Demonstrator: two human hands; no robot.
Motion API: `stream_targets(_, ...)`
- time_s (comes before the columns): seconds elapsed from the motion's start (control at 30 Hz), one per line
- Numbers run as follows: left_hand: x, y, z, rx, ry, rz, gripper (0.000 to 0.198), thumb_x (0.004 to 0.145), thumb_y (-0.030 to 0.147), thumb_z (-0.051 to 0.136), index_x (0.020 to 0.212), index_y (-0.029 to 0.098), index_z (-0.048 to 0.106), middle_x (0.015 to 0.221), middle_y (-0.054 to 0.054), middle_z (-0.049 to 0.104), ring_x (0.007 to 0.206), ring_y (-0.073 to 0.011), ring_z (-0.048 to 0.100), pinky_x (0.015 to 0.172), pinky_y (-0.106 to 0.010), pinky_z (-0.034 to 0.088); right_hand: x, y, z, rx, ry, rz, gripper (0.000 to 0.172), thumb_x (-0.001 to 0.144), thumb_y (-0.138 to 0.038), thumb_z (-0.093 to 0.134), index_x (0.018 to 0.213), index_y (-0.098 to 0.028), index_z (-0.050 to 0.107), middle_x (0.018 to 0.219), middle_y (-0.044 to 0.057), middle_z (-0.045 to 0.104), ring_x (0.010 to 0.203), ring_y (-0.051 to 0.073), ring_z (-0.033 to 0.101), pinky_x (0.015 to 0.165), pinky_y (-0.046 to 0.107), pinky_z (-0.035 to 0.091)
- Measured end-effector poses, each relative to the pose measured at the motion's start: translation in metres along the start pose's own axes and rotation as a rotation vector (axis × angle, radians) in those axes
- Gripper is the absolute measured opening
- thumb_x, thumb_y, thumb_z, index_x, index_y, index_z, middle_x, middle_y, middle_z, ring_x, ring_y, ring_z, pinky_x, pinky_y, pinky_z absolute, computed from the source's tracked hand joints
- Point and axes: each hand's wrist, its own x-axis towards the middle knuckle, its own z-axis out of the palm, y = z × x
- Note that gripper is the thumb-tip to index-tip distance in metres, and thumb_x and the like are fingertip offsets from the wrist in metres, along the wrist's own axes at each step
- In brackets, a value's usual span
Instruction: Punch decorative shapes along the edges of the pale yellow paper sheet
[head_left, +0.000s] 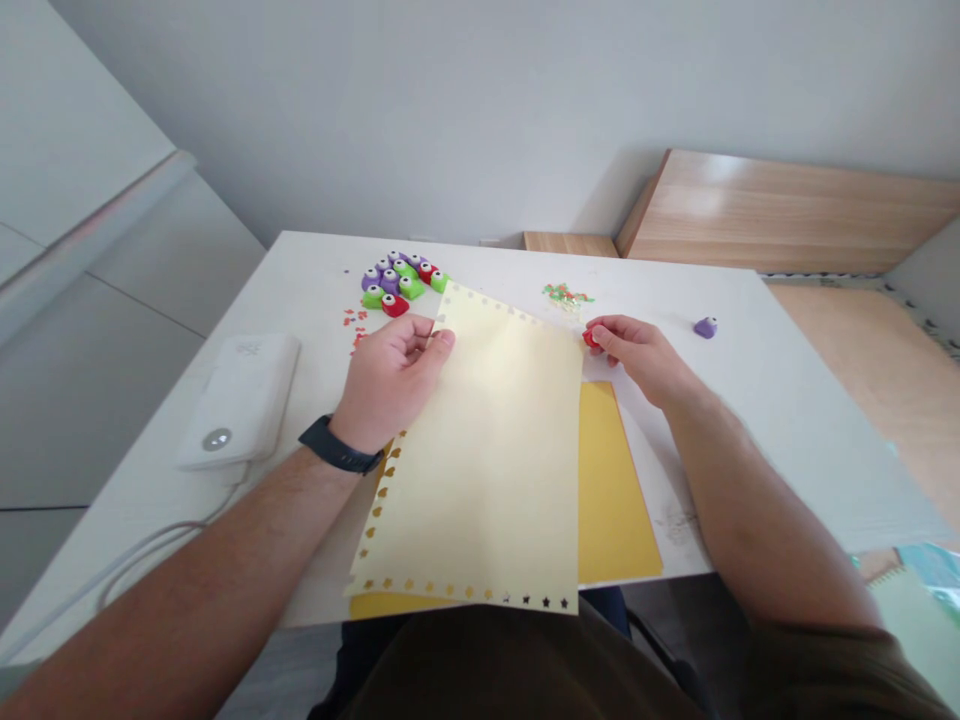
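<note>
Paper [502, 450]: over a yellow sheet [611, 490], near end overhanging the tabletop [780, 420]; long axis running from me toward the wall [450, 130], leaning slightly right.
My left fingers [444, 340]: pinching the paper's upper left edge, probably to steady it.
My right fingers [611, 342]: pinching a red punch [590, 340] by its upper right edge; which way the punch faces, I can't tell.

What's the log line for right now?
left hand: grips cream sheet | right hand: holds red punch by sheet's upper-right corner | beneath: yellow paper | far right: purple punch
</note>
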Motion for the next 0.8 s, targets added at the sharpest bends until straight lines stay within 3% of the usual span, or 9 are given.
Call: stream_targets(0.8, -0.0005, -0.0010, -0.0006, 0.000, 0.027, 0.036, 0.024, 0.093, 0.045, 0.069, 0.089, 0.021, 0.066, 0.073, 0.000, 0.067, 0.057, -0.0141, 0.052, 0.052, -0.027, 0.035, 0.0043, 0.0068, -0.0004, 0.054, 0.058, 0.033, 0.036, 0.084, -0.056, 0.078, 0.098, -0.023, 0.074, 0.096, 0.005, 0.076, 0.080, 0.018, 0.063, 0.062, 0.031, 0.040)
